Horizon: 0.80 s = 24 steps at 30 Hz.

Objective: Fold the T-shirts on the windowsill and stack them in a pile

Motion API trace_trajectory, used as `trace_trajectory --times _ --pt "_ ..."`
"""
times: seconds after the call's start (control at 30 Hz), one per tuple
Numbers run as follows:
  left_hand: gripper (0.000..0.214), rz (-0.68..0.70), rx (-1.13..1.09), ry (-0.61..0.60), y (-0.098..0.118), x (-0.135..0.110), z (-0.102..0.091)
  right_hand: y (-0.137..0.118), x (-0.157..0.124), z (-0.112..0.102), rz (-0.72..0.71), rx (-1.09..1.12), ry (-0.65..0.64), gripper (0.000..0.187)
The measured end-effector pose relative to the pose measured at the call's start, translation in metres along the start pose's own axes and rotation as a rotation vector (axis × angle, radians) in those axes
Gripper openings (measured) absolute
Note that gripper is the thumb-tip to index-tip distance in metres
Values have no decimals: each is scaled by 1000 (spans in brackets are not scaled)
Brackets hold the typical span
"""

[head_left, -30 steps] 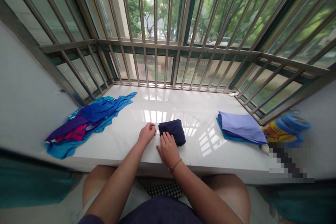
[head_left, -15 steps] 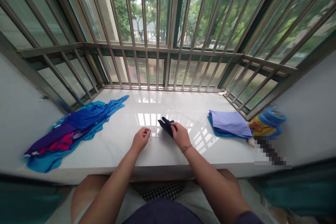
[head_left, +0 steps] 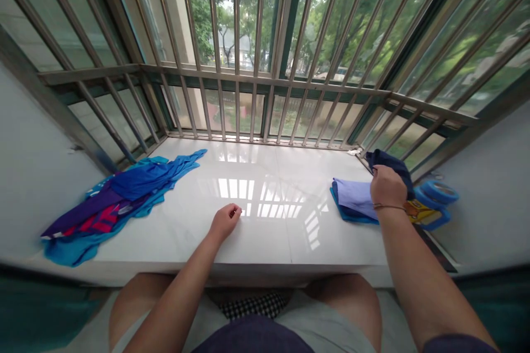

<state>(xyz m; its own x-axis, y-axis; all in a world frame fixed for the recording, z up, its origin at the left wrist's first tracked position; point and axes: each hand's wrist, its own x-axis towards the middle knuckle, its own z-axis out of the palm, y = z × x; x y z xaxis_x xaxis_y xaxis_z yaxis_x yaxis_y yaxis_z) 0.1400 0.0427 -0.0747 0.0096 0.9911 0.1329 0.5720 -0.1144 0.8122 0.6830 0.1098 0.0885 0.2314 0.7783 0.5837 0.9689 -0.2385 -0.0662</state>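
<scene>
Pinching the near-left edge of a bunched navy cloth (head_left: 391, 164), the fingers of the right hand (head_left: 388, 187) hold it at the right end of the sill (head_left: 265, 237) – with only that edge gripped, its folds could slip open. The hand covers part of a lavender cloth (head_left: 351, 194); a low wrist might drag it askew. Just beyond, a blue-and-yellow bottle (head_left: 439, 192) could tip if the navy cloth's loose side catches it. The left hand (head_left: 226, 220) curls inward, nothing visible in it – whether its fingertips meet, I can't tell.
</scene>
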Motion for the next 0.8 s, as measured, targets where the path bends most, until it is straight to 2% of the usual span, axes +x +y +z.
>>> trace_trajectory --times 0.1,0.17,0.27,0.4,0.47,0.57,0.67,0.7,0.8 --pt "32 2 8 1 0 0 0 -1 -30 27 -124 -83 -299 32" --pt "33 4 14 3 -1 0 1 -8 -56 44 -190 -68 -399 28" --pt "33 8 29 3 -3 0 2 -14 -82 61 -206 -55 -407 33" --pt "34 17 54 6 -4 1 2 -12 -83 67 -213 -51 -398 31" --pt "35 20 61 9 -4 1 2 -18 -88 66 -253 -41 -354 32" --pt "34 25 65 13 -3 1 1 -46 -121 64 -370 72 -295 39" --pt "34 38 74 15 -2 -2 2 -89 -178 63 -456 250 -433 45" --pt "34 44 80 15 -2 -3 4 -104 -197 63 -459 286 -495 49" --pt "33 64 107 16 -2 -6 6 -134 -237 62 -433 305 -555 56"
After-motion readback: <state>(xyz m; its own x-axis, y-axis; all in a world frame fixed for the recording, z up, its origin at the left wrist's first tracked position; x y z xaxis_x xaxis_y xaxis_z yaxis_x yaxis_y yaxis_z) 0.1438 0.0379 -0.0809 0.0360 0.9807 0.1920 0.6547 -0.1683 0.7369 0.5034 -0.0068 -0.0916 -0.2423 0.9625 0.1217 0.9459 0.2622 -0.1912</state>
